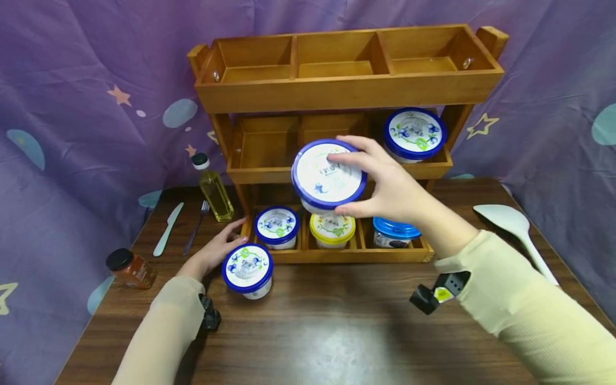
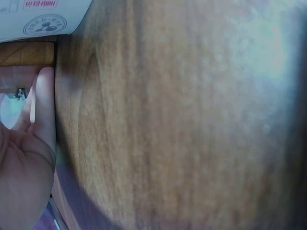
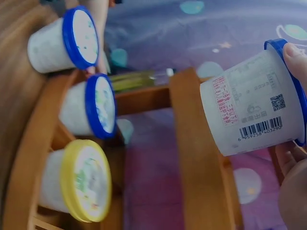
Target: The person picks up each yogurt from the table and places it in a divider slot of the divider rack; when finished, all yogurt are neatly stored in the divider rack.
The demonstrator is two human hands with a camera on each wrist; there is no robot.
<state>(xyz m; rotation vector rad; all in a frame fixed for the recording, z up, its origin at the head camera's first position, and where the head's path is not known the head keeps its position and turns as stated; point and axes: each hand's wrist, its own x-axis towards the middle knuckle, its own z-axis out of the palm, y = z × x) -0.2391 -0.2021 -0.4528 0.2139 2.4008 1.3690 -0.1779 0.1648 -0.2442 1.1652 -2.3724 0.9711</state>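
My right hand grips a white cup with a blue lid by its rim and holds it in the air in front of the middle shelf of a wooden rack. The right wrist view shows that cup tilted, barcode outward, fingertips on its lid edge. My left hand lies relaxed on the table beside a second blue-lidded cup, near the rack's bottom left corner. In the left wrist view my palm rests against the table with fingers straight, a cup above it.
The rack's bottom shelf holds a blue-lidded cup, a yellow-lidded cup and a blue tub. Another blue-lidded cup sits at the middle shelf's right. An oil bottle, knife, fork, spice jar and white spoon lie around.
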